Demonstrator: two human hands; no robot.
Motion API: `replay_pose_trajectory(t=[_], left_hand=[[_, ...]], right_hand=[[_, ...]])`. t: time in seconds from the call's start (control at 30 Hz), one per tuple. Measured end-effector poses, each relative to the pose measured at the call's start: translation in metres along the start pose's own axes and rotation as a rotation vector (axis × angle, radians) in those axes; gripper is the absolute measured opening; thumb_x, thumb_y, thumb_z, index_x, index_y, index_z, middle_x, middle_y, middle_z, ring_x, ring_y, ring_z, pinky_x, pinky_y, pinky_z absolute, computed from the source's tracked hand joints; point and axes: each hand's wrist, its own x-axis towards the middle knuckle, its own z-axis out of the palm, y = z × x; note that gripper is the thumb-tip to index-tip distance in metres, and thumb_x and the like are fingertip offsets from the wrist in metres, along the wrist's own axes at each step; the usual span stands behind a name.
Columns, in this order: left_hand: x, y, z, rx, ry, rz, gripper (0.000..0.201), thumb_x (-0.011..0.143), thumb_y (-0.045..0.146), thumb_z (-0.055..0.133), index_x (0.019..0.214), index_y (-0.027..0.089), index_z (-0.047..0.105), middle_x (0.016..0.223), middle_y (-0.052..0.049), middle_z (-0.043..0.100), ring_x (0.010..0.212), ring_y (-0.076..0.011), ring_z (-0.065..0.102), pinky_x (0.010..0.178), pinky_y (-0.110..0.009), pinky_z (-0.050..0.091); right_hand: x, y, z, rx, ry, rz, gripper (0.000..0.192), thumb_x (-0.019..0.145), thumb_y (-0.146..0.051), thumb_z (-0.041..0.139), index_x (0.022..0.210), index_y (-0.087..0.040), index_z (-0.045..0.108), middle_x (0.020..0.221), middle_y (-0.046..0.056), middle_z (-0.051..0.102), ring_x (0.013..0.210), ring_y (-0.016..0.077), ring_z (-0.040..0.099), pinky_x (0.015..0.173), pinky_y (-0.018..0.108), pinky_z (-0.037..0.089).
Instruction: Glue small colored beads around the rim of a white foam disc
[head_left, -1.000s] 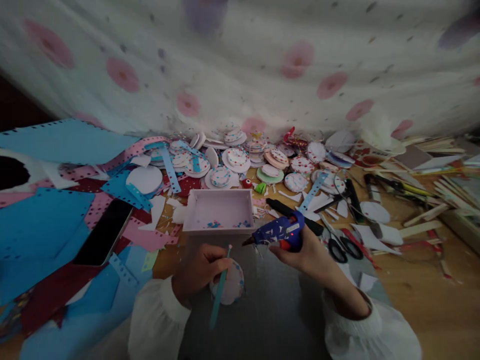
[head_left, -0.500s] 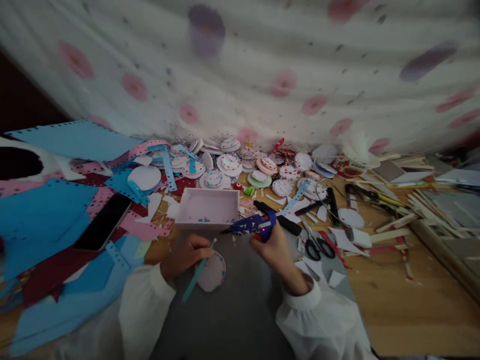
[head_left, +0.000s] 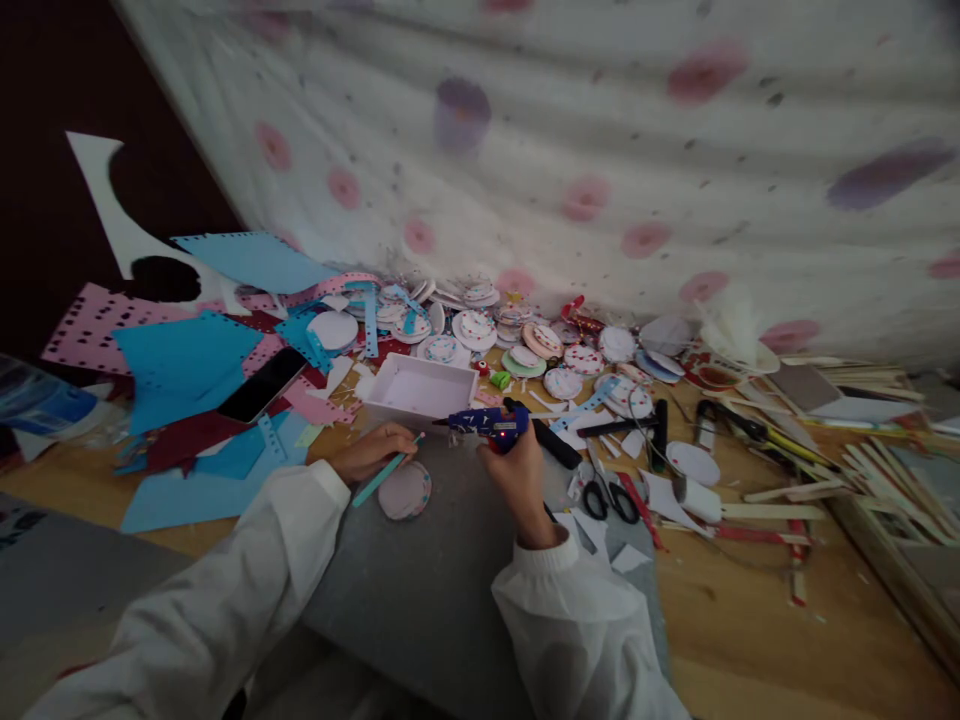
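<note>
A round white paper disc with dotted edge lies on grey felt just below the left hand, which pinches a teal stick over it. The right hand grips a blue glue gun, nozzle aimed left toward the stick's tip, beside 1 white tray.

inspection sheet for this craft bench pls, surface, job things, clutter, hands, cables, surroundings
surface: wooden table with a grey mat in front of the person.
job's things: blue glue gun, teal stick, decorated white disc on the mat, white tray behind it.
clutter: blue and pink paper scraps, phone, many decorated discs, scissors, wooden sticks.
grippers: left hand holds the teal stick beside the disc; right hand grips the glue gun, nozzle towards the tray.
cables: thin dark cord near the sticks; its source is unclear.
surroundings: white spotted cloth hangs behind.
</note>
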Motion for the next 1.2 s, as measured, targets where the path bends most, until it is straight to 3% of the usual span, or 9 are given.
replay_pose_trajectory(t=[0.2, 0.37, 0.57, 0.7, 1.0, 1.2], left_hand=[[0.002, -0.008, -0.002, -0.139, -0.113, -0.072, 0.031, 0.065, 0.039, 0.056, 0.046, 0.016, 0.048, 0.045, 0.003, 0.042, 0.044, -0.0081, 0.032, 0.046, -0.021, 0.027], [0.002, -0.016, -0.005, -0.169, -0.133, -0.093, 0.029, 0.066, 0.038, 0.058, 0.048, 0.016, 0.049, 0.045, 0.004, 0.041, 0.042, -0.0076, 0.03, 0.043, -0.021, 0.022], [0.002, -0.016, -0.008, -0.193, -0.204, -0.126, 0.033, 0.066, 0.038, 0.061, 0.046, 0.017, 0.044, 0.043, 0.006, 0.035, 0.041, -0.0064, 0.028, 0.041, -0.021, 0.02], [0.002, -0.01, -0.011, -0.195, -0.28, -0.179, 0.032, 0.068, 0.034, 0.06, 0.046, 0.017, 0.043, 0.042, 0.007, 0.032, 0.039, -0.0056, 0.025, 0.041, -0.022, 0.017], [0.005, -0.015, -0.018, -0.167, -0.413, -0.09, 0.033, 0.074, 0.034, 0.056, 0.048, 0.016, 0.044, 0.046, 0.006, 0.035, 0.042, -0.0061, 0.03, 0.043, -0.021, 0.023], [0.005, -0.01, -0.018, -0.158, -0.455, -0.082, 0.034, 0.073, 0.035, 0.055, 0.048, 0.016, 0.042, 0.045, 0.007, 0.032, 0.041, -0.0057, 0.029, 0.041, -0.02, 0.022]], right_hand=[[-0.004, -0.001, 0.002, -0.05, 0.016, -0.053, 0.057, 0.06, -0.027, 0.063, 0.116, -0.021, 0.051, 0.091, 0.007, 0.07, 0.077, 0.0244, 0.067, 0.067, 0.035, 0.051], [-0.01, -0.003, 0.006, -0.22, 0.036, -0.106, 0.045, 0.063, -0.03, 0.061, 0.106, -0.02, 0.053, 0.083, 0.008, 0.069, 0.072, 0.0269, 0.066, 0.06, 0.034, 0.049], [-0.013, -0.009, 0.004, -0.305, 0.071, -0.094, 0.036, 0.062, -0.029, 0.058, 0.096, -0.022, 0.052, 0.072, 0.002, 0.064, 0.06, 0.0228, 0.061, 0.054, 0.032, 0.045], [-0.014, -0.008, 0.004, -0.292, 0.122, -0.096, 0.035, 0.061, -0.027, 0.058, 0.096, -0.023, 0.051, 0.073, 0.001, 0.064, 0.058, 0.02, 0.058, 0.054, 0.031, 0.045], [-0.013, -0.001, 0.008, -0.217, 0.169, -0.056, 0.036, 0.058, -0.03, 0.059, 0.092, -0.021, 0.051, 0.069, 0.0, 0.061, 0.058, 0.0194, 0.057, 0.057, 0.033, 0.046], [-0.017, -0.002, 0.01, -0.187, 0.126, -0.096, 0.037, 0.06, -0.03, 0.06, 0.094, -0.022, 0.05, 0.071, 0.0, 0.06, 0.058, 0.018, 0.056, 0.055, 0.031, 0.046]])
